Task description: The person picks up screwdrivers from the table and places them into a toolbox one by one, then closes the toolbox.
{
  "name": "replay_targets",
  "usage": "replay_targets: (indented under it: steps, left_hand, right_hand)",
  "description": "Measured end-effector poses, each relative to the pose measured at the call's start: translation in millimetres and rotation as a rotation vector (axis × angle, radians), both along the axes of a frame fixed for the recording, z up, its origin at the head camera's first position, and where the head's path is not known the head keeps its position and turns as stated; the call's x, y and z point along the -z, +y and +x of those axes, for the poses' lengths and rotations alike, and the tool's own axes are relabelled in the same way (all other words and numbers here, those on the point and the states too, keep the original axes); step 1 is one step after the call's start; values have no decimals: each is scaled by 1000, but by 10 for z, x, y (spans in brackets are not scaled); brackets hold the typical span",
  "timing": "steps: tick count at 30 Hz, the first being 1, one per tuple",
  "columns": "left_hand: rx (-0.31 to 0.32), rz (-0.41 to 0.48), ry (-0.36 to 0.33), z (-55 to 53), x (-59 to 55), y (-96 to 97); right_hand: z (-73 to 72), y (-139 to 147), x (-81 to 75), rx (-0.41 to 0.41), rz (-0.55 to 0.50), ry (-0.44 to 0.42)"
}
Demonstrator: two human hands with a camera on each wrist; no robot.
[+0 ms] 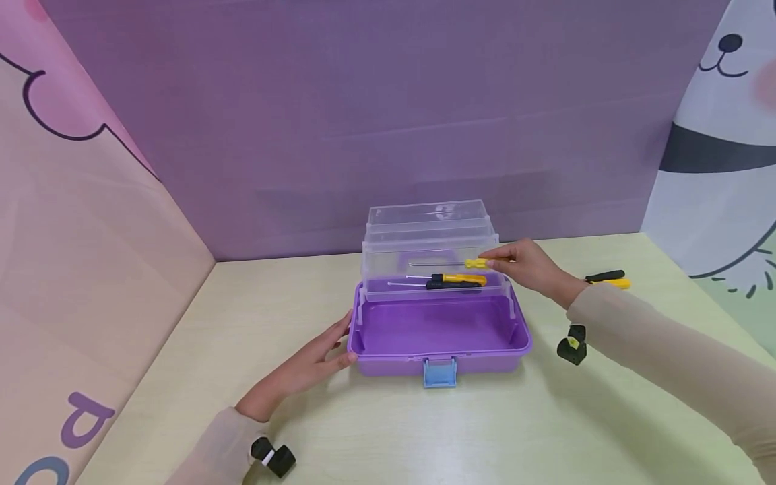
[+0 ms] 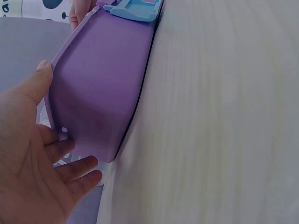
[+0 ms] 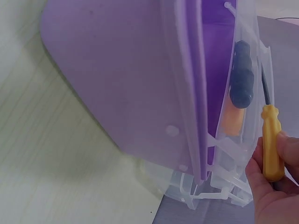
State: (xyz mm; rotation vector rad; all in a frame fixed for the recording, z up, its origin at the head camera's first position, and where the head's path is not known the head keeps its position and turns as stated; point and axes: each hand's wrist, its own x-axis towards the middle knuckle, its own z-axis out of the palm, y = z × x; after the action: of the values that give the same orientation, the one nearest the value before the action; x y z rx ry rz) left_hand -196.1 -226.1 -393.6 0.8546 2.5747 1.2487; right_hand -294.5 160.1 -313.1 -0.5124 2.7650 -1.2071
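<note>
A purple toolbox [image 1: 439, 364] with a blue latch [image 1: 439, 372] stands with its clear lid and trays [image 1: 430, 232] raised. My right hand [image 1: 526, 268] pinches a yellow-handled screwdriver [image 1: 475, 263] above the clear tray, its shaft pointing left. In the right wrist view the thumb and fingers grip the yellow handle [image 3: 272, 149]. Inside the tray lie a black-handled screwdriver [image 1: 451, 285] and a yellow-and-black screwdriver [image 1: 463, 277]. My left hand [image 1: 309, 364] rests against the toolbox's left side. In the left wrist view its fingers are spread, the thumb touching the purple rim [image 2: 52, 77].
On the table's right, behind my right forearm, lies a tool with one black handle [image 1: 606, 275] and one yellow handle [image 1: 618, 283], partly hidden. A purple backdrop [image 1: 394, 121] rises behind the pale table [image 1: 376, 431], with printed panels at both sides.
</note>
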Motion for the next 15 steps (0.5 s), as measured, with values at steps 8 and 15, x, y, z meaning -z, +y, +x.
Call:
replay_targets:
  steps: [8,15]
  left_hand:
    - [0,-1,-3,-1,10,-9]
    - [-7,-4,-12,8,2,-11]
  right_hand:
    - [-40,-15,29,-16,-24,8]
    - [-71,-61,32,3,-25,-10]
